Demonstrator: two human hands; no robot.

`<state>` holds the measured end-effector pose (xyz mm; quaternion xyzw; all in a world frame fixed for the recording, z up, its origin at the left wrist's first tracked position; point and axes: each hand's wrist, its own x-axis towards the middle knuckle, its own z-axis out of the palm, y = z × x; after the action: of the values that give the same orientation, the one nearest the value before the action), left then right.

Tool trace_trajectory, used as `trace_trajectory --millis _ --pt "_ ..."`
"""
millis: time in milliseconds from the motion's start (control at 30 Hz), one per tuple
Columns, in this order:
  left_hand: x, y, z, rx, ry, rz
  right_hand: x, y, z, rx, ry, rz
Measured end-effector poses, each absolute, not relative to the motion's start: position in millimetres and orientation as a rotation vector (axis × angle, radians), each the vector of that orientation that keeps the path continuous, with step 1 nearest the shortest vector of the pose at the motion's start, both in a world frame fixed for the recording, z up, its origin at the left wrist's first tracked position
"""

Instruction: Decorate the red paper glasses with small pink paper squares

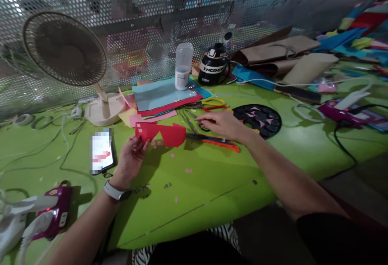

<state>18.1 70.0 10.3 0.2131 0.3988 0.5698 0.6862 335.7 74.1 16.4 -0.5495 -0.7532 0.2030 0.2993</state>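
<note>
A folded piece of red paper (172, 135) with a pointed notch in its lower edge is pinched in my left hand (133, 152), above the table. My right hand (220, 123) is at a pair of scissors (190, 123), its fingers curled at the dark handles. The blades point away to the upper left; the fingers partly hide the handles. Just below that hand lies a long dark tool with an orange edge (222, 144). Yellow-and-red handles (214, 102) of another tool show behind it. Small pink paper scraps (188, 171) dot the green table (212, 192).
A black round tray (273, 121) with pink scraps lies right of my hand. Behind are coloured paper sheets (154, 95), a clear bottle (182, 75) and a black bottle (212, 65). Left are a fan (106, 109), a phone (102, 152) and cables. Purple power strips (62, 206) sit at both sides.
</note>
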Motion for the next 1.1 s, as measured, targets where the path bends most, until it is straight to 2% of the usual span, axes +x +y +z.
trace_trajectory --millis 133,233,467,933,1100 --pt "23 61 8 0.522 0.804 1.239 302 66 12 -1.132 -1.665 1.204" --pt "27 56 7 0.528 0.799 1.227 279 61 8 -1.061 -1.413 1.444" --pt "25 51 6 0.605 0.791 1.157 267 57 5 -1.076 -1.303 1.312" --pt "29 48 -5 1.151 1.045 1.109 271 53 -1 -1.101 -1.455 1.414" --pt "27 47 -4 1.136 0.996 1.093 275 50 6 -1.112 -1.451 1.404"
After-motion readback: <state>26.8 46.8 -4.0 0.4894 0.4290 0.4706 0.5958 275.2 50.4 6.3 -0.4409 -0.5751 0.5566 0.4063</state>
